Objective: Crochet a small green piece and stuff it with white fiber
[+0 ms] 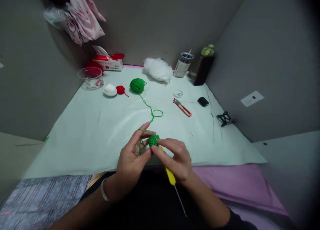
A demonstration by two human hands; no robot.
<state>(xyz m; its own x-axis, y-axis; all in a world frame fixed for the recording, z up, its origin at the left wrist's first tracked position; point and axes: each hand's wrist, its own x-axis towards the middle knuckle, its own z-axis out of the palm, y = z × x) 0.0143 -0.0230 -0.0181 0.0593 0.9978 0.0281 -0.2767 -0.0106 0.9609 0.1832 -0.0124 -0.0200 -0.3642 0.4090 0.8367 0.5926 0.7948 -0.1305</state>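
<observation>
Between the fingers of my left hand [132,155] sits a small green crochet piece [153,140], with green yarn looped over the raised index finger. My right hand [176,156] grips a crochet hook [170,176] by its yellow handle; its thin upper end meets the piece, and a second metal end points down toward my lap. From my left hand the green yarn runs up the table, through a loose loop, to a green yarn ball [137,86]. My fingers cover part of the piece, and the hook's tip is hard to make out.
White stuffing [158,70] lies at the back, beside a can [183,65] and a bottle [209,51]. Orange thread snips [183,107] and a black clip [225,119] lie to the right. A red yarn ball [120,90], white yarn [110,90] and a plastic tub [91,78] stand left.
</observation>
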